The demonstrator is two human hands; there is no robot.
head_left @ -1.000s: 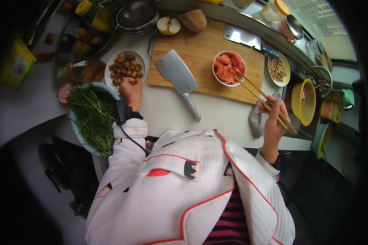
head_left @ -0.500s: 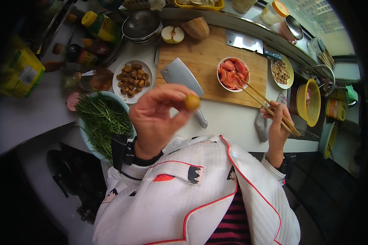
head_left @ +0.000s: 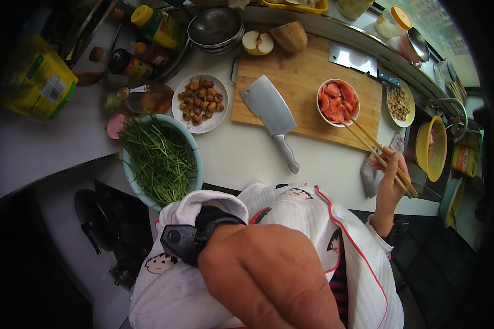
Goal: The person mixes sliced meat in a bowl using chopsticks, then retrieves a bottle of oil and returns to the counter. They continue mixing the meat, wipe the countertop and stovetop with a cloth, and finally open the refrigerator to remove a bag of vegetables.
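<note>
My left hand (head_left: 269, 274) is raised large and close, its back showing and the fingers bent. Its fingertips are out of sight, so whatever they hold is hidden. A pair of wooden chopsticks (head_left: 383, 153) is gripped in my right hand (head_left: 391, 174). Their tips reach the rim of a white bowl (head_left: 320, 108) of red pieces that look like cut tomato (head_left: 338, 100). The bowl stands on a wooden cutting board (head_left: 307, 66). A cleaver (head_left: 269, 104) lies across the board's near edge, its handle over the counter. Small brown chestnut-like pieces (head_left: 201, 100) fill a white plate (head_left: 220, 119).
A pale blue basin (head_left: 196, 148) of green leafy stalks sits at left. Bottles (head_left: 148, 100) and stacked metal bowls (head_left: 215, 27) are behind it. A second cleaver (head_left: 352, 57), a cut fruit (head_left: 257, 43), a plate of chopped bits (head_left: 399, 104) and a yellow colander (head_left: 436, 148) stand farther back and right.
My left hand, which pinched a small round yellow-brown piece over the counter, has come up close to me. That piece is now out of sight. The right hand still holds the chopsticks at the bowl.
</note>
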